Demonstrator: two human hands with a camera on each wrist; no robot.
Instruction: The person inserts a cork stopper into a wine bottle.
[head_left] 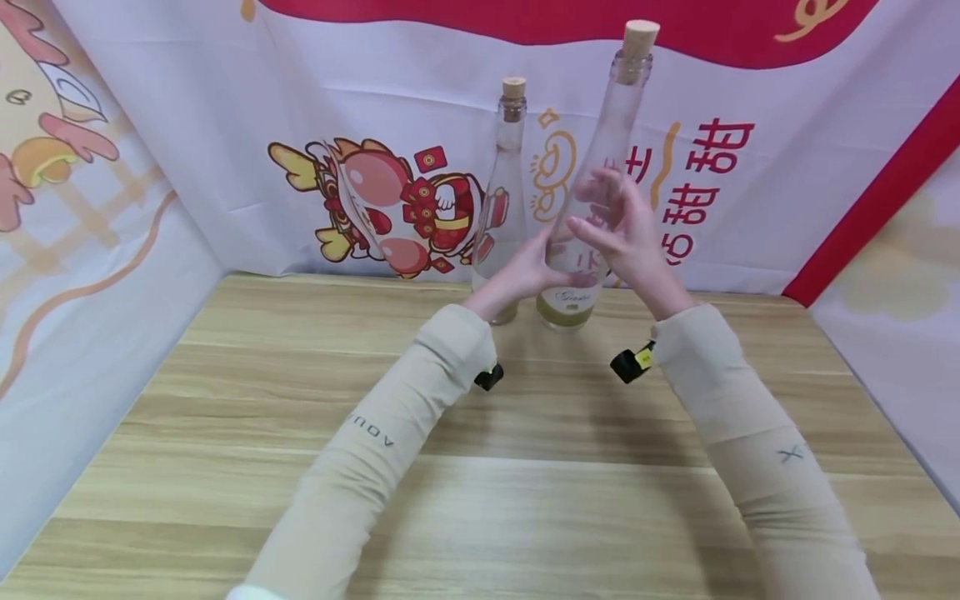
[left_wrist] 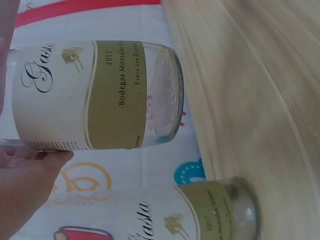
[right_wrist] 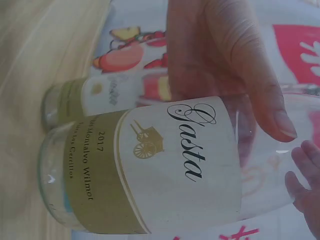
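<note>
A clear glass bottle [head_left: 568, 250] with a cork stopper [head_left: 641, 38] leans to the right in the head view. Its label is white and olive and reads "Gasta". Low on the body, my left hand [head_left: 525, 271] grips it from the left side, thumb across the near face in the right wrist view. Higher up, my right hand [head_left: 637, 237] holds it from the right, thumb and fingers curved about the glass. The base is close over the tabletop. A matching corked bottle [head_left: 506, 179] stands just to the left, partly hidden by my left hand.
Both bottles are at the back of the wood-grain table [head_left: 480, 500]. Right behind them hangs a white and red printed cloth [head_left: 360, 75] with cartoon figures and lettering. Similar cloth walls [head_left: 97, 233] close in the left and right sides.
</note>
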